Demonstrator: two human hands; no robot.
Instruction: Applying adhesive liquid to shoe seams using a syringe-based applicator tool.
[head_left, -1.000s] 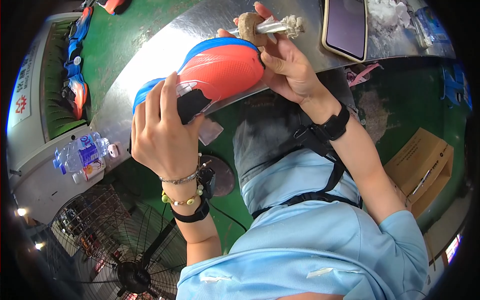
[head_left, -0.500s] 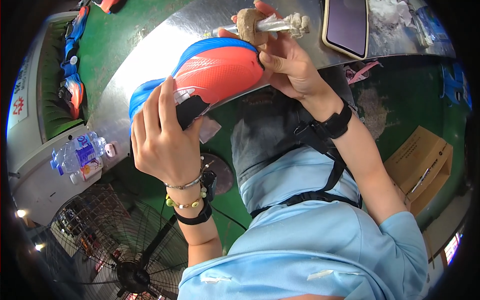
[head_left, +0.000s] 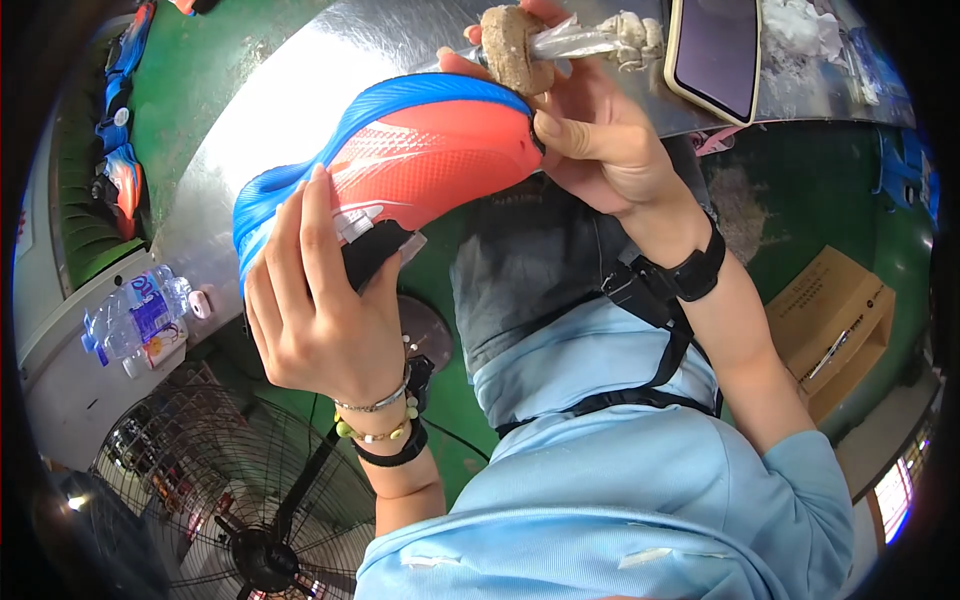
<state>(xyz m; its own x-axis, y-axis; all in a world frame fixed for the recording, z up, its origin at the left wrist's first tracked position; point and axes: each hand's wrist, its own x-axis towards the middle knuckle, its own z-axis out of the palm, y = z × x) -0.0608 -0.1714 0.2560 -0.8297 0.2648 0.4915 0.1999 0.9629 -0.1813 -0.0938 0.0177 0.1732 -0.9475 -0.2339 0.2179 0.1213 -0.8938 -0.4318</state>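
Orange shoe [head_left: 430, 160] (toe perhaps touching) between hands [head_left: 320, 310]

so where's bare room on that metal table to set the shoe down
The free patch is the shiny sheet left of the shoe, running to the table's green-floor edge. The right end is crowded: a phone, white rags, and the right hand with its brown pad.

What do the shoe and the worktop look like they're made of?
The shoe looks like smooth synthetic fabric, orange with a blue foam-like edge and matte sheen. The worktop looks like bare sheet metal: silvery, with a bright glare and scuffs.
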